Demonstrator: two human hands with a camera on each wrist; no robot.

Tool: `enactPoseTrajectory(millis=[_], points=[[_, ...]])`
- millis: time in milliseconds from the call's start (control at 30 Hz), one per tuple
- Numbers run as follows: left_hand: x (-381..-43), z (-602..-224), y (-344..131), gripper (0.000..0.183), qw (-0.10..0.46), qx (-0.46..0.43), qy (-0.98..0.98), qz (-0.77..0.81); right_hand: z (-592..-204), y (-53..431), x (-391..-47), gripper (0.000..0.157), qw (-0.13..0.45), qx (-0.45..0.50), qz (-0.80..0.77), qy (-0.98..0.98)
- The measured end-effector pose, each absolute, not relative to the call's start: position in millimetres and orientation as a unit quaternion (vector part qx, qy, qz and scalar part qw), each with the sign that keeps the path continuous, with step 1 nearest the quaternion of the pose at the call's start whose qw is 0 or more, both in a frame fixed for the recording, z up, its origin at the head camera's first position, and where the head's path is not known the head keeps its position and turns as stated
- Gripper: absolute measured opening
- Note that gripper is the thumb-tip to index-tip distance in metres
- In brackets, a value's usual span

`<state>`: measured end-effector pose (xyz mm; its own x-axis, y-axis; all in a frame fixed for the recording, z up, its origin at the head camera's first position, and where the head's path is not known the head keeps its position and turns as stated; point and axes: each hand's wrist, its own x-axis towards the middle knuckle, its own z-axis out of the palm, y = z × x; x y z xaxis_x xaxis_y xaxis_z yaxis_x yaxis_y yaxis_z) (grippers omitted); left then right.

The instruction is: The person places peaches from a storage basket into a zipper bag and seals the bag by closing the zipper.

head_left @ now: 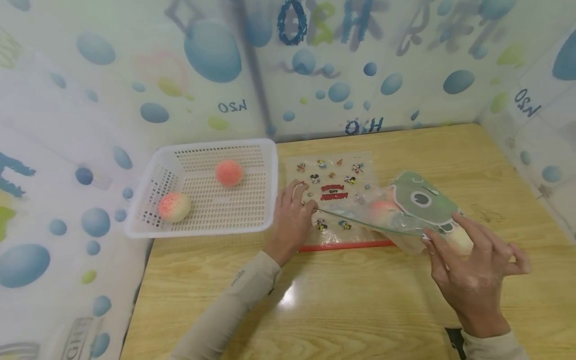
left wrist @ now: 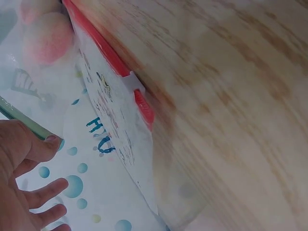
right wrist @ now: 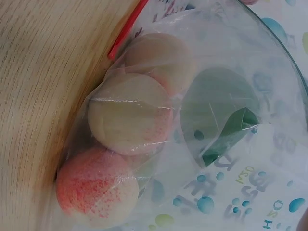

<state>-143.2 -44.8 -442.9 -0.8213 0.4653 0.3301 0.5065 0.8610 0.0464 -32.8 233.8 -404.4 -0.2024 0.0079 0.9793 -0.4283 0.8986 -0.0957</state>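
The clear, green-printed bag (head_left: 410, 209), tilted, holds three pink-and-cream peaches (right wrist: 129, 114), nearer the worktop's (head_left: 351, 310) right edge than its left.

It looks booth-like: printed walls (head_left: 274, 95) edge the table (head_left: 351, 300).

Left grip (head_left: 291, 221), right grip (head_left: 474, 272) pinched

The table (head_left: 351, 300) bears a basket (head_left: 220, 212), flat bag (head_left: 335, 191) and filled bag (head_left: 420, 202).
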Motion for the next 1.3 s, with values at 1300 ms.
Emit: enactPoseTrajectory(millis=[1300], points=[[-139,-456,-48,0.036,0.142,-0.256,-0.956,-0.021,-436,191,6,0.022,0.309,0.384,0.315,-0.811]])
